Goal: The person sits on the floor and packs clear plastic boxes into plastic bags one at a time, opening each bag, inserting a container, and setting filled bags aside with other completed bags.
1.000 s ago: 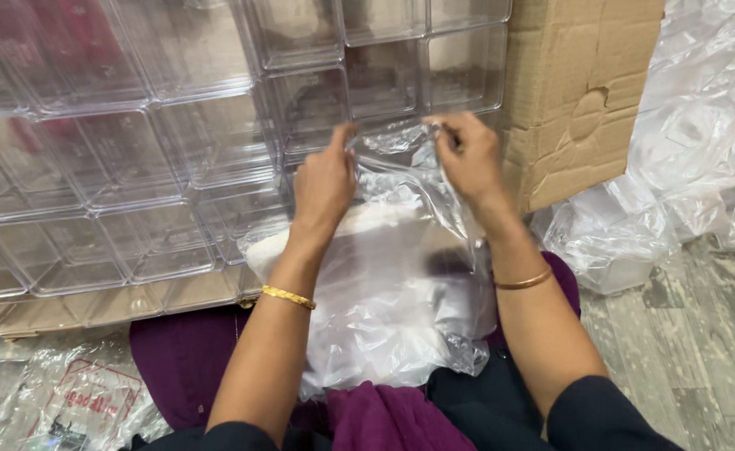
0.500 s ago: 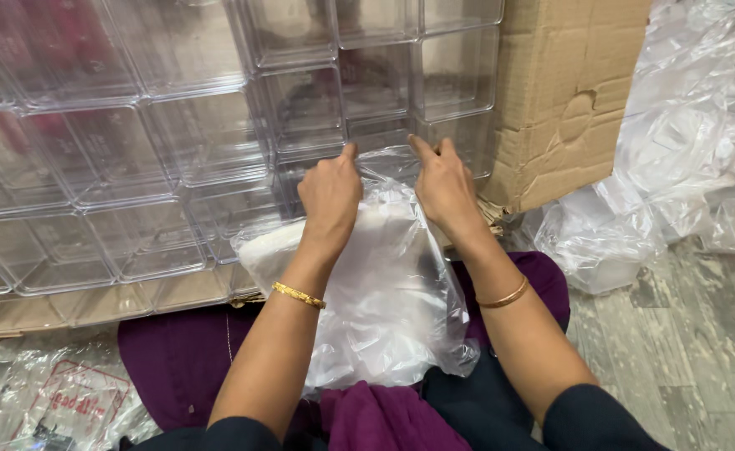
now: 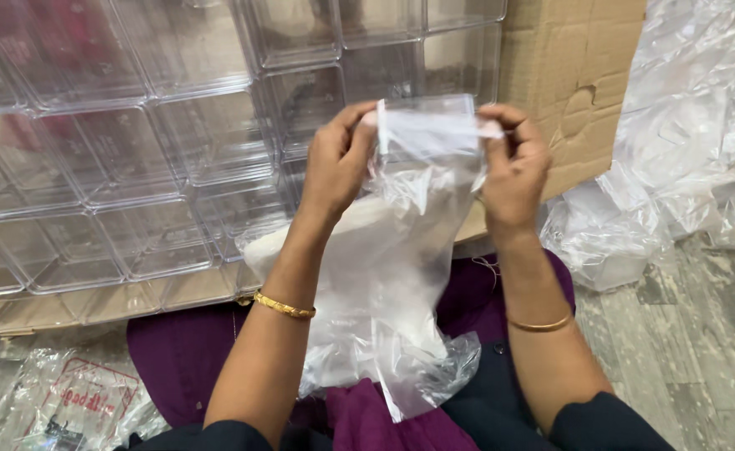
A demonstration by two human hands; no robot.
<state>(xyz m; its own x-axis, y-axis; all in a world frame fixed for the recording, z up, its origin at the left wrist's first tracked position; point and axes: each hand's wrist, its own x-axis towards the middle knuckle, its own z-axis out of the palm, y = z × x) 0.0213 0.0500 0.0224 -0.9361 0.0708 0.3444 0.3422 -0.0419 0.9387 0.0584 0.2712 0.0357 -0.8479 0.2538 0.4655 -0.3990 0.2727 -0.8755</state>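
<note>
- The left hand (image 3: 338, 163) and the right hand (image 3: 513, 167) are raised side by side, each clamped on an upper corner of a clear plastic bag (image 3: 392, 276), fingers curled over the front and thumbs behind.
- The bag's top edge is pulled nearly straight between the two hands, forming a flat, folded strip that looks whiter than the rest.
- Below the strip the bag hangs loose over the person's lap; the film is thin, glossy and creased, with a crumpled lower corner resting on the purple cloth (image 3: 183, 351).
- Something pale shows through the film on the bag's left side, but its shape is too blurred to tell.
- Each wrist wears a thin gold bangle (image 3: 284, 306), smooth and round.
- Behind the hands stands a stack of clear rigid boxes (image 3: 133, 142), rectangular with rounded edges, shiny and see-through.
- To the right of the stack is a brown cardboard carton (image 3: 576, 75), matte, with a torn patch on its face.
- Further right lies a heap of crumpled plastic wrap (image 3: 685, 150), on a grey, streaked stone floor (image 3: 693, 351).
- At the lower left lie flat printed plastic packets (image 3: 75, 401) with red outlines.
</note>
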